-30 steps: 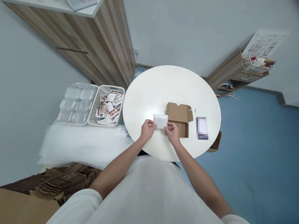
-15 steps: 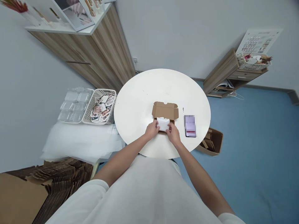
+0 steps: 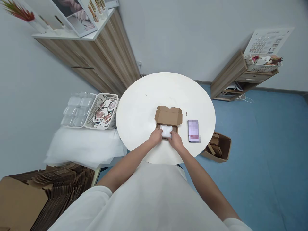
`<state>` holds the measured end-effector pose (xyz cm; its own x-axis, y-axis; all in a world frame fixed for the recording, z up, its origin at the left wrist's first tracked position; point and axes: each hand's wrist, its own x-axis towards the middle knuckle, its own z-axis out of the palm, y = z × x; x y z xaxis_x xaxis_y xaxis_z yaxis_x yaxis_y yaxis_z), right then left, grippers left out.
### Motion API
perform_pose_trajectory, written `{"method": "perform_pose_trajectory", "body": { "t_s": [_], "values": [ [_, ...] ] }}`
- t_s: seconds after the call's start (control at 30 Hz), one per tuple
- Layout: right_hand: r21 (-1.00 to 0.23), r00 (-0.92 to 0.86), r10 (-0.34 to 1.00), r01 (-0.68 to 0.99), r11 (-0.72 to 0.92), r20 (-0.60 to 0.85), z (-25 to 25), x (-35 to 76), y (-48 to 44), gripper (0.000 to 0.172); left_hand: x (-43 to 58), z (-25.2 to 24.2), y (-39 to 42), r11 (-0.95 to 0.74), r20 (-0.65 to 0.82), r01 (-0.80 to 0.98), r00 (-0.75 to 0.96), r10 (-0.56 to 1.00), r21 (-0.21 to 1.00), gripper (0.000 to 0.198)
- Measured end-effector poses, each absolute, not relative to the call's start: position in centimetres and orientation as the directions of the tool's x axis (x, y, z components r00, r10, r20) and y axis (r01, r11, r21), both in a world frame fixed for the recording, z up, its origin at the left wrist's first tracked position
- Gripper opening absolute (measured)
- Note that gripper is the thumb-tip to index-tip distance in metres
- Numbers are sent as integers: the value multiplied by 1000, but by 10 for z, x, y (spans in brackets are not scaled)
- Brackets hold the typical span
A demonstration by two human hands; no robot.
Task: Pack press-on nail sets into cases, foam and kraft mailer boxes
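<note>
A small brown cardboard box point(image 3: 167, 116) lies open on the round white table point(image 3: 149, 96), its lid flap folded back. A white wrapped packet point(image 3: 166, 131) sits inside the box's tray. My left hand point(image 3: 155, 137) grips the packet's left end, fingers curled on it. My right hand point(image 3: 175, 141) holds the packet's right end the same way. Both hands rest at the box's near edge.
A phone point(image 3: 193, 131) lies on the table right of the box. Left of the table stand a white basket of cards point(image 3: 102, 111), clear plastic trays point(image 3: 74, 109) and white foam sheets point(image 3: 81, 147). Flattened cartons point(image 3: 57, 183) are stacked at bottom left. A cardboard box point(image 3: 218, 147) sits on the floor.
The white packet went from the table left of the box into the box's tray, carried by both hands. The view shifted slightly.
</note>
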<state>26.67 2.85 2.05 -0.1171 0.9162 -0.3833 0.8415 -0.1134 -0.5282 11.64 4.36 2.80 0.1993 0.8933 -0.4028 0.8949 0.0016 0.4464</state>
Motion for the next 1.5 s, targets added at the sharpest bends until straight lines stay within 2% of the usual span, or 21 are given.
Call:
{"method": "perform_pose_trajectory", "body": {
  "t_s": [0.2, 0.37, 0.47, 0.53, 0.63, 0.73, 0.8, 0.83, 0.93, 1.0, 1.17, 1.33, 1.5],
  "values": [
    [-451, -180, 913, 892, -6, -367, 20, 264, 25, 20, 112, 27, 40, -46, -407, 892, 251, 878, 451, 26],
    [-423, -191, 909, 906, 17, -372, 17, 260, 24, 18, 110, 29, 41, -71, -408, 886, 281, 869, 459, 26],
    [-462, -203, 911, 887, 15, -360, 19, 262, 25, 19, 110, 32, 42, -79, -390, 874, 293, 873, 479, 22],
    [-539, -214, 926, 842, 13, -311, 23, 268, 26, 23, 107, 34, 43, -78, -370, 853, 304, 878, 517, 16],
    [-690, -178, 965, 724, -3, -191, 28, 286, 31, 32, 96, 37, 47, -7, -318, 797, 249, 915, 604, 14],
    [-794, 30, 986, 589, -152, -167, 29, 312, 44, 37, 81, 38, 58, 203, -295, 694, 15, 955, 691, 28],
    [-845, 187, 945, 427, -324, -268, 26, 328, 56, 45, 72, 37, 69, 363, -350, 547, -132, 927, 755, 39],
    [-862, 206, 913, 308, -402, -352, 24, 334, 63, 47, 68, 37, 76, 424, -393, 442, -164, 905, 790, 43],
    [-834, 111, 831, 28, -552, -546, 17, 343, 81, 54, 63, 34, 96, 533, -516, 181, -135, 846, 826, 57],
    [-812, 59, 810, -37, -582, -583, 15, 340, 91, 61, 64, 33, 107, 570, -563, 121, -90, 822, 813, 65],
    [-839, -52, 838, -2, -543, -543, 23, 321, 109, 71, 69, 33, 116, 587, -595, 141, 11, 804, 797, 76],
    [-884, -153, 875, -19, -468, -460, 40, 315, 114, 66, 62, 39, 111, 518, -522, 81, 55, 851, 852, 75],
    [-898, -189, 882, 184, -399, -431, 45, 319, 104, 54, 53, 45, 103, 511, -528, 144, 119, 841, 847, 71]
  ]
}}
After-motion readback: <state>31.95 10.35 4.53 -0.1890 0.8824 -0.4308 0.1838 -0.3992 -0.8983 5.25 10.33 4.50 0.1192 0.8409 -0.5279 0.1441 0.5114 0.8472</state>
